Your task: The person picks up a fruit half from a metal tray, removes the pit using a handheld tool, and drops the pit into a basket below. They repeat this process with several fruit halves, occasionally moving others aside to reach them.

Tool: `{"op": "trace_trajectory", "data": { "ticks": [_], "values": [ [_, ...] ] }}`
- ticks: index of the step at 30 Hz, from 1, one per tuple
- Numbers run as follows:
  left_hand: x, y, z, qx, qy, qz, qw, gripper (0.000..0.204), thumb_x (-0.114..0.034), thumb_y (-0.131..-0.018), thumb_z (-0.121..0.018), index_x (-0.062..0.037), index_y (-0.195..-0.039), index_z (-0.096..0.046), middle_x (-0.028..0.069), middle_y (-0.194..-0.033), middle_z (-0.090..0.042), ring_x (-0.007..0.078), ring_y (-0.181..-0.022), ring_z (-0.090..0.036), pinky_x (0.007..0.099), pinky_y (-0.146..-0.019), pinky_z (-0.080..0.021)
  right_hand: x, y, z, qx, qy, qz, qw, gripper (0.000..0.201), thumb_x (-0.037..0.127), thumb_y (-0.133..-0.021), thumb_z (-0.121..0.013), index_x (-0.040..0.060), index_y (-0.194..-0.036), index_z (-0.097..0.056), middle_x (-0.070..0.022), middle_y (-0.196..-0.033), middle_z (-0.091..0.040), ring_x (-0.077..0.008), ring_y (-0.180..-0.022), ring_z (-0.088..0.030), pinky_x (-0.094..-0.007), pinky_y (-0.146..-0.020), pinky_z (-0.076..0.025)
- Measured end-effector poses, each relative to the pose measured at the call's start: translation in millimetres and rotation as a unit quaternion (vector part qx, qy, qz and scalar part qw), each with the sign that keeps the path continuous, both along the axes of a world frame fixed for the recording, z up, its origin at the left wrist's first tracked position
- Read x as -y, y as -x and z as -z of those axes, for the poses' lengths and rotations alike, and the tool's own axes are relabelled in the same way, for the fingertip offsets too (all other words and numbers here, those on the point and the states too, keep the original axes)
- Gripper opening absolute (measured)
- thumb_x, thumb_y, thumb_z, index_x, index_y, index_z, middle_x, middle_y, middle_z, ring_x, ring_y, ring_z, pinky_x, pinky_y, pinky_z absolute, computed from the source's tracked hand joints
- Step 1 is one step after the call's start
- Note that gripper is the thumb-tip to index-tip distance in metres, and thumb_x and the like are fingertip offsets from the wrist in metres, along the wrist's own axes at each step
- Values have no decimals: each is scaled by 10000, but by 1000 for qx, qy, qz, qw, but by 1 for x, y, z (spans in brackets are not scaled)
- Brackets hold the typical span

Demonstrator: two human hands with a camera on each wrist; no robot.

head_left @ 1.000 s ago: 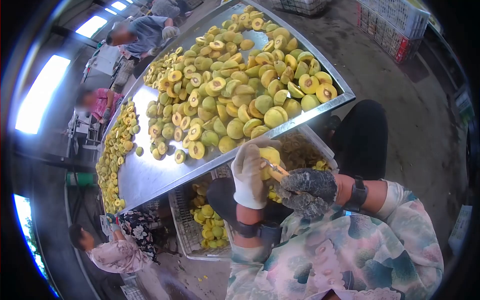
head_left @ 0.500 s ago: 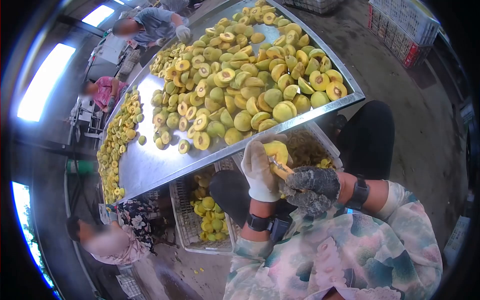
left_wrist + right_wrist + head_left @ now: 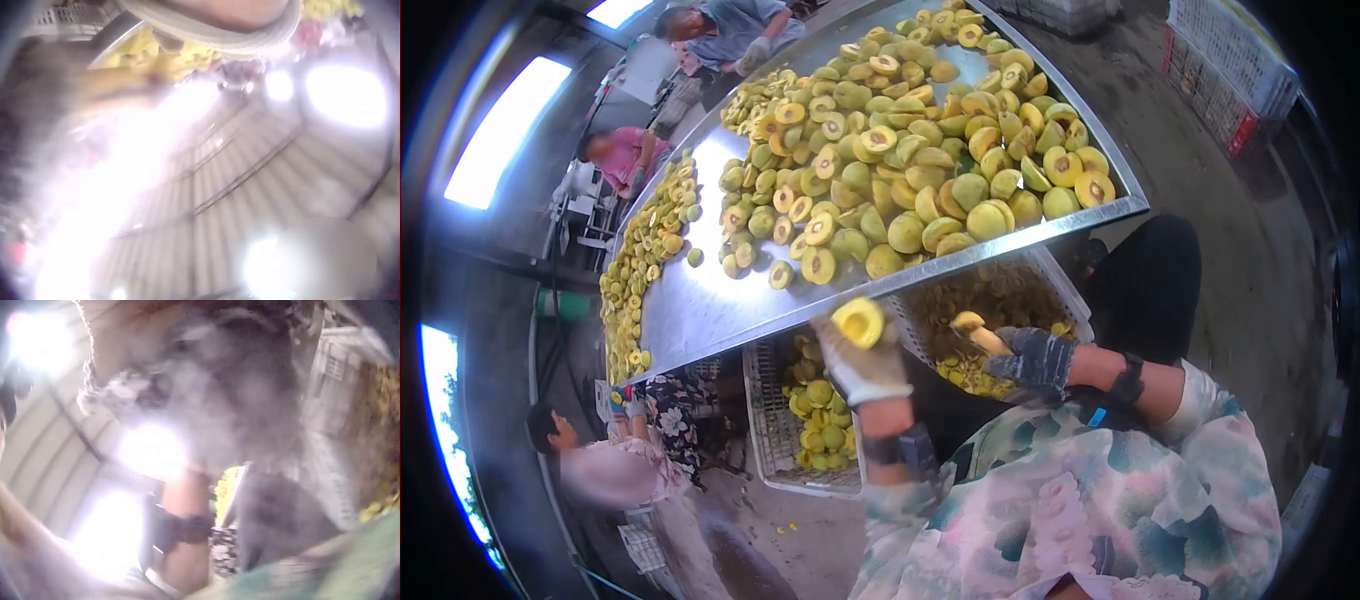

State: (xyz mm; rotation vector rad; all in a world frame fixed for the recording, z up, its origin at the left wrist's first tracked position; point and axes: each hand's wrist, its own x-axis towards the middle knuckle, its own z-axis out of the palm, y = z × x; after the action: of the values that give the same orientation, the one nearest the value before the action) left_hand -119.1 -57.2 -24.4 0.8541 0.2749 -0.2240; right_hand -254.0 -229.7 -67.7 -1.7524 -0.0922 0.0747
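My left hand (image 3: 860, 355), in a pale work glove, holds a yellow peach half (image 3: 858, 322) with a smooth hollow facing up. It is near the front edge of the metal table, above a crate. My right hand (image 3: 1032, 360), in a dark grey glove, grips a short pitting tool (image 3: 992, 341) with an orange-tan shaft. A rounded tan piece (image 3: 968, 321) shows at the tool's far end, over a crate of brownish scraps (image 3: 985, 295). Both wrist views are blurred; the dark glove (image 3: 219, 394) fills the upper part of the right one.
Peach halves (image 3: 900, 170) with brown centres are heaped on the metal table (image 3: 700, 335). A white crate (image 3: 762, 440) below holds yellow halves (image 3: 820, 415). Stacked crates (image 3: 1235, 70) stand at the far right. Other people work along the table's left side, one in a floral top (image 3: 610, 470).
The hands were together with the tool at the fruit; now they are apart. The left hand has moved left with the hollowed peach half, the tool staying in the right hand.
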Motion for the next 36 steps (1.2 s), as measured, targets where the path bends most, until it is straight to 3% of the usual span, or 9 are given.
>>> {"op": "trace_trajectory", "data": {
  "ticks": [4, 7, 12, 16, 18, 25, 28, 31, 36],
  "values": [
    [-69, -9, -7, 97, -396, -78, 910, 399, -418, -885, -526, -75, -1089, -538, 135, -1014, -592, 248, -837, -597, 326, -602, -492, 18, 0, 28, -177, 289, -159, 927, 385, 341, -877, -505, 30, -1096, -564, -221, -1022, -567, -346, -965, -569, -425, -791, -441],
    [-104, -31, 8, 230, -885, -146, 378, 485, -387, -784, -653, -88, -1155, -560, 216, -1289, -420, 327, -1031, -529, 444, -861, -438, 14, -2, 31, -197, 304, -213, 908, 374, 342, -882, -480, 51, -1091, -587, -227, -1061, -558, -352, -979, -569, -420, -801, -446],
    [-36, -55, -13, 271, -841, 33, 468, 464, -477, -736, -658, -132, -1041, -597, 151, -978, -639, 350, -940, -596, 441, -829, -440, 15, -6, 49, -99, 246, -63, 962, 361, 333, -869, -505, 26, -1033, -603, -229, -937, -620, -357, -884, -596, -424, -774, -450],
    [42, -74, -17, 203, -890, 225, 339, 546, -520, -732, -638, -61, -1024, -584, 165, -972, -648, 338, -907, -611, 430, -812, -445, 25, -14, 58, -137, 191, 2, 972, 365, 347, -813, -598, 14, -959, -628, -227, -877, -621, -384, -858, -587, -412, -736, -454],
    [51, -93, 13, 161, -837, 227, 470, 658, -507, -639, -715, -9, -1038, -557, 216, -1016, -627, 347, -977, -601, 391, -853, -460, 21, -5, 71, -124, 195, 15, 973, 414, 397, -829, -576, 35, -1027, -608, -212, -950, -626, -368, -901, -588, -407, -776, -447],
    [51, -115, 20, 168, -818, 293, 466, 764, -426, -597, -755, -22, -1168, -449, 191, -1068, -616, 321, -994, -601, 378, -863, -469, 21, -1, 36, -196, 138, 14, 971, 466, 422, -826, -576, 28, -1074, -578, -209, -1010, -617, -353, -943, -580, -393, -795, -436],
    [23, -121, 43, 275, -723, 156, 614, 630, -324, -635, -736, -44, -1140, -483, 162, -974, -634, 295, -920, -620, 368, -796, -492, 24, 1, 50, -169, 138, 58, 974, 468, 415, -825, -577, 15, -1068, -577, -210, -999, -617, -356, -945, -577, -392, -801, -435],
    [1, -114, 25, 167, -123, 137, 969, 311, -297, -817, -555, -86, -1046, -551, 44, -933, -615, 189, -739, -589, 279, -553, -458, 29, 6, 43, -197, 131, 79, 968, 455, 399, -837, -565, 0, -1055, -576, -229, -988, -610, -368, -947, -571, -400, -816, -428],
    [1, -62, -14, 105, 81, 216, 967, 399, -422, -827, -499, -83, -1024, -575, 78, -875, -616, 208, -655, -552, 299, -464, -385, 12, 1, -18, -177, -38, 76, 981, 301, 303, -867, -567, 35, -1005, -568, -63, -707, -567, -168, -607, -541, -317, -549, -429]
  ]
}}
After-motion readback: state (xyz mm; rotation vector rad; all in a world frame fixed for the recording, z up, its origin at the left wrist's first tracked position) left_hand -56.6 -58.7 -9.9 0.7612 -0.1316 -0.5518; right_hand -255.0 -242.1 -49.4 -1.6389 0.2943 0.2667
